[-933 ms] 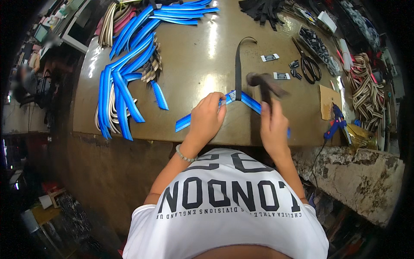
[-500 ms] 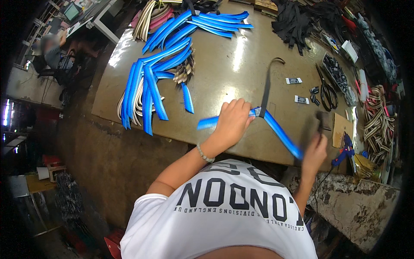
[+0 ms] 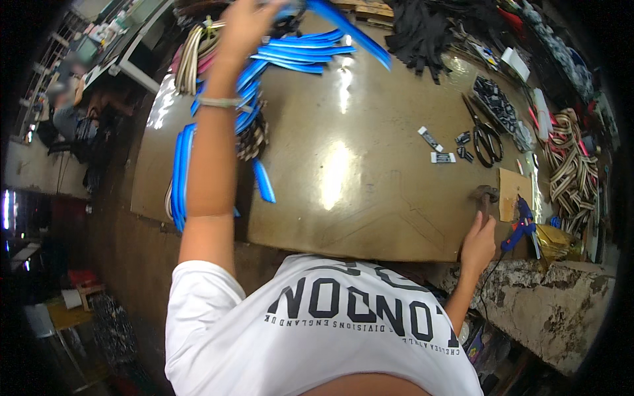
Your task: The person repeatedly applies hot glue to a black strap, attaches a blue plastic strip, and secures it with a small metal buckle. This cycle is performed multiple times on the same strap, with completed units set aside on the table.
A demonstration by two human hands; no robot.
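- Left hand (image 3: 247, 30): at upper edge, beside bright-blue flat strap (image 3: 356, 37); fingers blurred — cannot tell whether they grip it.
- Strap: slants beside layered blue straps (image 3: 300, 51), far side of glossy brown tabletop (image 3: 376, 125).
- Right hand (image 3: 480, 241): fingers wrapped round dark metal-headed hammer (image 3: 486, 193) — tan cardboard (image 3: 512, 187) nearby.

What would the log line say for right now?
left hand: by blue strap, grip unclear | right hand: holding hammer | table's right side: scissors, glue gun, cardboard
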